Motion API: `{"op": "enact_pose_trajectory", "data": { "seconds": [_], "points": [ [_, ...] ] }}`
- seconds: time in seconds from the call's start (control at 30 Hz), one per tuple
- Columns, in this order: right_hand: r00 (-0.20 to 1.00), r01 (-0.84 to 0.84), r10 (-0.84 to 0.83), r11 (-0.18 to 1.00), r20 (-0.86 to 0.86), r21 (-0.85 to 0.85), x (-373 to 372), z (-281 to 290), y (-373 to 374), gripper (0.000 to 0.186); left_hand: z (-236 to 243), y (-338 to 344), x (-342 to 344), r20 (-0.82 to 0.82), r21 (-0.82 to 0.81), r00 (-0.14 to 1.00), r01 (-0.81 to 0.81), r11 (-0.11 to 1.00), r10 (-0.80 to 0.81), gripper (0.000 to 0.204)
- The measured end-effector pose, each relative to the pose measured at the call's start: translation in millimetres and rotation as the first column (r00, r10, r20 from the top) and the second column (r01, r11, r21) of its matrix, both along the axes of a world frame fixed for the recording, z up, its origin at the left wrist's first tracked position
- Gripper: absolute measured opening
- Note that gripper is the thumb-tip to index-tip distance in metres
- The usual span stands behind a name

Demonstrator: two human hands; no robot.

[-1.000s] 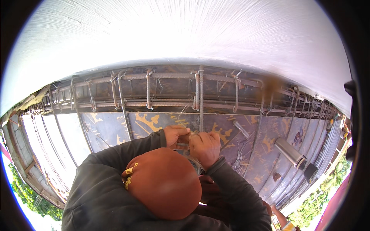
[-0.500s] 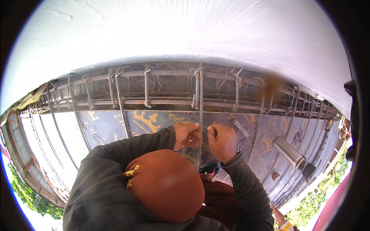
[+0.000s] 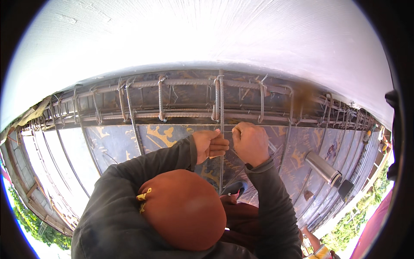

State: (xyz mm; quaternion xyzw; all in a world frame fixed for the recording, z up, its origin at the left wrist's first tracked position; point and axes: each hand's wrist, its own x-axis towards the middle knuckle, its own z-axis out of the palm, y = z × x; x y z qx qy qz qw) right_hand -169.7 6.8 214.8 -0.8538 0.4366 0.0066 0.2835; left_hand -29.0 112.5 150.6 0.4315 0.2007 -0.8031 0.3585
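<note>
Pale, streaked wall (image 3: 194,39) arches above a cage of ribbed bars (image 3: 189,81), with crown-printed boards (image 3: 161,136) beyond the hands; one long steel bar (image 3: 222,103) runs from the cage down behind the fingers of the left hand (image 3: 209,145), which hide a stretch of it; that hand is narrow, fingers bent, thumb near them; the right hand (image 3: 251,142), just beside, is curled almost into a fist; whether either holds fine wire I cannot tell; the bar should be stiff, fairly heavy and rough rather than slippery, best grasped along a bare stretch clear of the wire twists (image 3: 162,78); those look light, bendable and sharp-ended, better pinched behind their tips.
</note>
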Motion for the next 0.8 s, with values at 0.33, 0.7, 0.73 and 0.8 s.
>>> {"op": "enact_pose_trajectory", "data": {
  "seconds": [0.33,0.7,0.73,0.8],
  "points": [
    [0.98,-0.2,0.197,0.949,-0.037,-0.244,14.3,-4.4,-0.7,0.008,-20.9,-2.7,-1.3,-0.076,-0.063,0.995,-0.074,0.995,0.069,0.037],
    [0.985,-0.168,0.175,0.926,-0.011,-0.338,13.7,-9.7,8.3,0.009,-8.3,-16.4,-2.6,-0.042,-0.092,0.998,-0.047,0.995,0.044,0.043],
    [0.988,-0.145,0.152,0.93,-0.005,-0.338,15.1,-11.3,6.6,0.009,-7.8,-16.5,-2.4,-0.048,-0.094,0.997,-0.061,0.994,0.057,0.043],
    [0.995,-0.1,0.097,0.953,-0.027,-0.285,18.7,-15.3,-0.2,0.01,-8.8,-17.1,-3.8,-0.048,-0.084,0.996,-0.079,0.993,0.075,0.042]
  ]
}}
